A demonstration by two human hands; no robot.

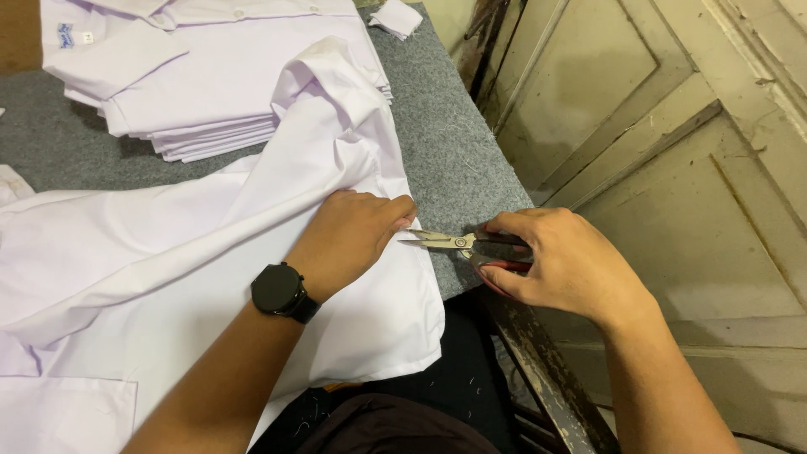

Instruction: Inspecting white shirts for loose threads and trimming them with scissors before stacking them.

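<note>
Head view: left hand [357,231] presses flat on white shirt [168,252]; right hand [555,261] grips half-hidden scissors [445,242].

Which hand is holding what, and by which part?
Right hand grips small scissors by the red handles, blades pointing at the cloth. Left hand presses flat on the white shirt edge, pinning rather than gripping it.
</note>
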